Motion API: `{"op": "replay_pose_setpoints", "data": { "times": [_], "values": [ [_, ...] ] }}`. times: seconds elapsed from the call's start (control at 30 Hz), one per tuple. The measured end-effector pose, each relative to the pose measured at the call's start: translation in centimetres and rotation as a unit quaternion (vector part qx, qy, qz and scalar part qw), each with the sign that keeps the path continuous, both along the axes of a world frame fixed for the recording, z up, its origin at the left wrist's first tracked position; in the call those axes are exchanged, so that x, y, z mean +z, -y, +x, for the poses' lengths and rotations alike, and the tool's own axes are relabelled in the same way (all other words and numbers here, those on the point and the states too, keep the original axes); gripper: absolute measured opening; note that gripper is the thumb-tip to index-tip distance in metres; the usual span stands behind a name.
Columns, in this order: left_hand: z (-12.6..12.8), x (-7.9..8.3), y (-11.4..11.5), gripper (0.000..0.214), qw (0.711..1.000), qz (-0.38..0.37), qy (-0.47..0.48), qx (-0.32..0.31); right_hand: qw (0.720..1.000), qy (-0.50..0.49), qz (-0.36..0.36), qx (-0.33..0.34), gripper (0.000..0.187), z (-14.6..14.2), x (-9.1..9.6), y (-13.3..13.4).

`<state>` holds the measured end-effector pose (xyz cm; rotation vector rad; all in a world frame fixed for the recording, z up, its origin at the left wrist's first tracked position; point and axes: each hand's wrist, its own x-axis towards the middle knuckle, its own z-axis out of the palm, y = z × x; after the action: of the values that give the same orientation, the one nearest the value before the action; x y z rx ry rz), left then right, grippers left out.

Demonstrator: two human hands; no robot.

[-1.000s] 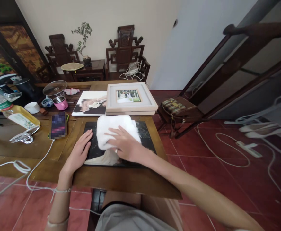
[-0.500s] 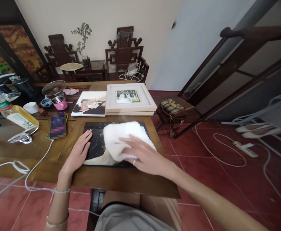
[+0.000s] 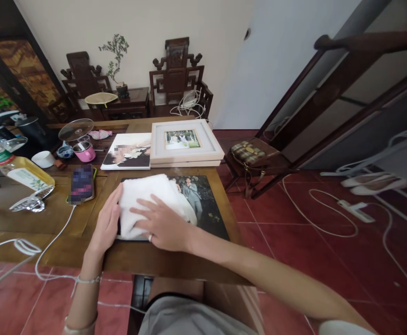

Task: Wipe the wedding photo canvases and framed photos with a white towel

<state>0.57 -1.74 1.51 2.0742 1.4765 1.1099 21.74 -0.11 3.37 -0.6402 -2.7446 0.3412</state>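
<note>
A dark photo panel (image 3: 213,218) lies flat near the table's front edge, with a picture of people in wedding clothes on it. Folded over its left half is a white towel (image 3: 133,193). My right hand (image 3: 166,225) has the towel under its palm and spread fingers, pressed onto the panel; its thumb is out of sight. Along the panel's left edge rests my left hand (image 3: 107,221), fingers stretched out together, touching or very close to the towel's side. Part of the picture is covered by the towel and my right hand.
Behind the panel are stacked pale frames (image 3: 189,160) and a white-edged photo board (image 3: 128,160). To the left lie a phone (image 3: 82,184) on a white cable, a clear claw clip (image 3: 32,200), an oil bottle (image 3: 25,174) and a pink cup (image 3: 84,152). A chair (image 3: 259,163) holding a checked bag stands right.
My right hand has slid the towel leftward across the panel, right up to my left hand. The couple's picture on the right half now shows. My left hand has barely moved.
</note>
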Motion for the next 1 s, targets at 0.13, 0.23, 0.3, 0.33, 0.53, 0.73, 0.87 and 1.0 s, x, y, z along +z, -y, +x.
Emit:
{"op": "replay_pose_setpoints", "data": {
  "times": [0.13,0.23,0.3,0.33,0.53,0.73,0.87,1.0],
  "values": [
    [-0.1,-0.2,-0.1,0.053,1.000,0.000,-0.014,0.006,0.998,0.015,-0.022,0.065,0.027,1.0,0.3,2.1],
    [-0.1,-0.5,-0.2,0.053,1.000,-0.015,-0.024,0.008,0.996,0.003,-0.049,0.069,0.029,3.3,0.7,3.2],
    [-0.1,-0.8,-0.3,0.054,0.999,-0.030,-0.039,0.011,0.997,-0.007,-0.067,0.047,0.032,5.0,1.0,3.6],
    [-0.1,-0.9,-0.3,0.054,0.998,-0.039,-0.048,0.011,0.997,-0.011,-0.073,0.028,0.032,5.8,1.2,3.6],
    [-0.1,-1.2,-0.6,0.049,0.997,-0.050,-0.063,-0.010,0.992,-0.051,-0.056,-0.102,0.030,7.8,0.5,0.9],
    [-0.2,-1.2,-0.6,0.047,0.997,-0.040,-0.069,-0.011,0.983,-0.083,-0.076,-0.146,0.025,3.1,0.4,-4.0],
    [-0.2,-1.2,-0.6,0.047,0.997,-0.044,-0.069,-0.003,0.979,-0.132,-0.108,-0.115,0.027,-1.6,1.5,-6.4],
    [-0.4,-1.4,-0.7,0.045,0.996,-0.041,-0.079,0.002,0.978,-0.128,-0.121,-0.108,0.027,-4.7,2.0,-7.4]
  ]
}}
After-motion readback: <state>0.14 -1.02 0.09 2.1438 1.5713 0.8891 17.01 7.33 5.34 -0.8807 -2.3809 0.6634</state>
